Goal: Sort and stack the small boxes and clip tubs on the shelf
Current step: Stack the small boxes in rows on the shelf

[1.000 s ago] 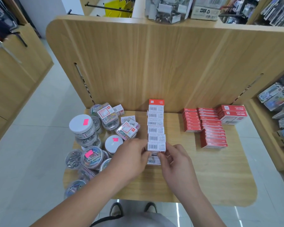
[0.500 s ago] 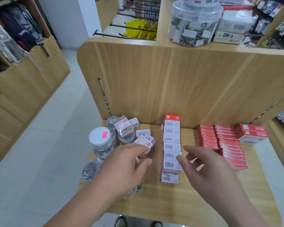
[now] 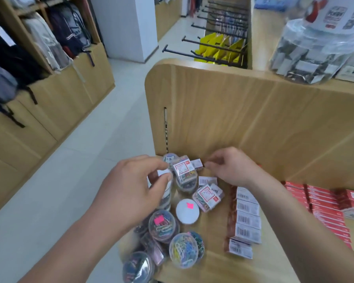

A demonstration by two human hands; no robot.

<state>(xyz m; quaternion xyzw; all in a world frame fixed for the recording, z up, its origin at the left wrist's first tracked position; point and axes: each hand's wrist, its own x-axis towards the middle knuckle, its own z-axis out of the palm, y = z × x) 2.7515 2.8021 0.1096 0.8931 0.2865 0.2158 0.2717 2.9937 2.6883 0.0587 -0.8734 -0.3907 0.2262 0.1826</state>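
Shelf [image 3: 213, 268], wooden, left end.
- Left hand [image 3: 135, 190]: fingers [image 3: 151, 164] curled, grasping the white-lidded tub [image 3: 163, 173] atop a stack at the left; detail blurred.
- Right hand [image 3: 233, 170]: fingertips pinching the small white box [image 3: 196, 162] at the back panel.
- Clip tubs [image 3: 183, 250]: a loose cluster of round and square tubs between and below the hands.
- Row of barcoded boxes [image 3: 247, 221]: just right of the tubs.
- Red boxes [image 3: 319, 205]: stacked at the far right.

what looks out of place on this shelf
The clip tubs lie in a jumble, several tilted, and a clear clip box leans askew among them. The nearest box of the barcode row sits off line.
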